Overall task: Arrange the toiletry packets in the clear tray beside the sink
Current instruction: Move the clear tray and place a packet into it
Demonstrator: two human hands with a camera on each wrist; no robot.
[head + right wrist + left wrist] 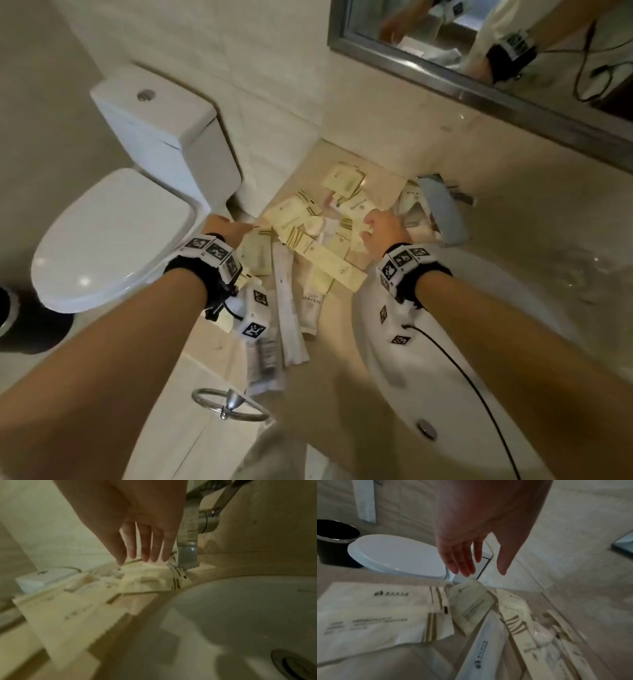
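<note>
Bathroom, prob. hotel: white toilet [113, 219] w/ cistern, sink [428, 342] w/ chrome tap [188, 536], framed mirror [479, 51], tiled walls, toiletry packets [318, 236] heaped on the marble surface [342, 394].

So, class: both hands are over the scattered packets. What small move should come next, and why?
Probably lower the right hand and pinch the packet under its fingertips. Both it and the left hand look open and empty, and the packets lie loose on the counter.
</note>
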